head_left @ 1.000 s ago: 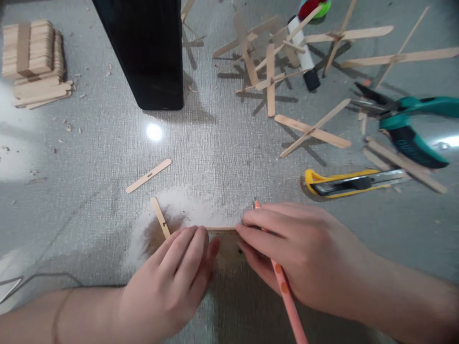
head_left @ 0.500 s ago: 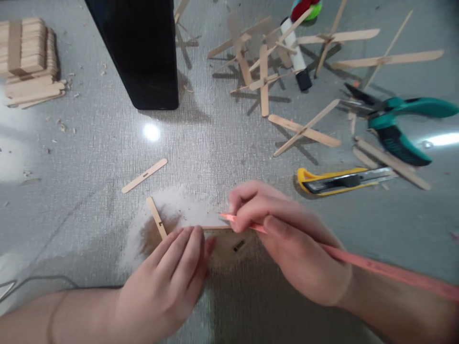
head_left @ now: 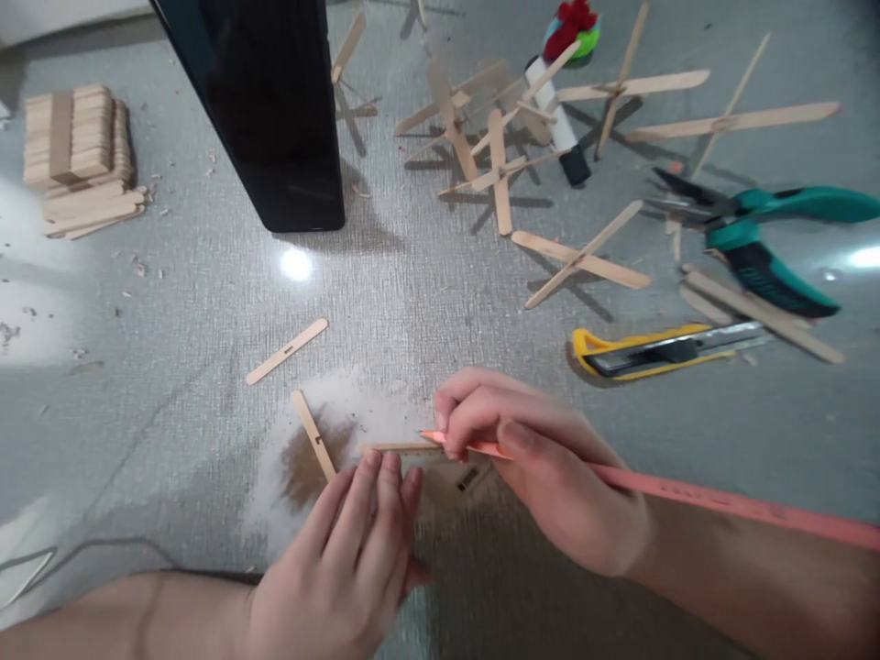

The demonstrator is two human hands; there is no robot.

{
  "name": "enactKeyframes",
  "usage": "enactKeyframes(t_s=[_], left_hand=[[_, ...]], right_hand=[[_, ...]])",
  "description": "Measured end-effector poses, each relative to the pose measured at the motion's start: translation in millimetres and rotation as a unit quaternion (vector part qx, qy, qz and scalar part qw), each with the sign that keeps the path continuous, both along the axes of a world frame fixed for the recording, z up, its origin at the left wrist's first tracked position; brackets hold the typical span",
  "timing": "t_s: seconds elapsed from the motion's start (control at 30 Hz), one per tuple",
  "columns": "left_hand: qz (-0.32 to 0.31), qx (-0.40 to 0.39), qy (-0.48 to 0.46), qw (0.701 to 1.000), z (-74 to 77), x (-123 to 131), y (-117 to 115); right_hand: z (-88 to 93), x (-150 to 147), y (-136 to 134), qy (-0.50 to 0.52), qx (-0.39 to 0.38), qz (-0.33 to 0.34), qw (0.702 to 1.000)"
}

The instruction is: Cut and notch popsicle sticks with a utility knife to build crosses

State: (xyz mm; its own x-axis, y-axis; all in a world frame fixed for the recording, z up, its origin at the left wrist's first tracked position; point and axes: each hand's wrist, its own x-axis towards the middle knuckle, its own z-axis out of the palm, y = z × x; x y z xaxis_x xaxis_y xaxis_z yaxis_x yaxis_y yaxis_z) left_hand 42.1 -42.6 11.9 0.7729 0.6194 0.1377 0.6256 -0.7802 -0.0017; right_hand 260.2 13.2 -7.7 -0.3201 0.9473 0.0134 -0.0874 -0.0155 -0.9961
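Note:
My left hand (head_left: 350,559) lies flat near the bottom centre, fingers together and stretched out, pressing down on a wooden craft stick (head_left: 399,447) that lies level on the grey mat. My right hand (head_left: 543,467) is closed around a long pink pencil (head_left: 687,500), whose tip rests on the stick's right end. A second stick (head_left: 313,434) lies slanted just left of my left fingertips. Another notched stick (head_left: 287,350) lies further up and left.
A yellow utility knife (head_left: 660,348) and teal pliers (head_left: 763,238) lie at the right. Several crossed stick assemblies (head_left: 581,255) and a glue stick (head_left: 554,119) fill the top right. A black box (head_left: 268,101) stands at the top. Stacked sticks (head_left: 75,147) sit top left.
My right hand turned the pencil from pointing away to lying sideways with its tip on the stick. My left hand slid back slightly, uncovering more of the stick.

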Motion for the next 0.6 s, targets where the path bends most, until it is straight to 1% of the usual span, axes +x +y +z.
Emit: enactKeyframes(t_s=[0.13,0.3,0.43,0.5,0.6], left_hand=[[0.007,-0.006,-0.011,1.000,0.8,0.2,0.9],[-0.001,-0.020,0.006,1.000,3.0,-1.1,1.1],[-0.003,-0.025,0.014,1.000,3.0,-1.9,1.0],[-0.003,-0.027,0.013,1.000,2.6,-2.0,1.2],[-0.003,-0.028,0.007,1.000,1.9,-2.3,1.7]], right_hand=[[1.7,-1.5,1.2,-0.004,0.002,-0.001,1.000],[6.4,0.0,3.3,-0.050,0.037,0.011,0.998],[9.3,4.5,8.3,-0.055,0.048,0.038,0.997],[10.7,5.6,11.8,-0.071,0.066,0.055,0.994],[11.6,5.2,15.5,-0.123,0.115,0.053,0.984]])
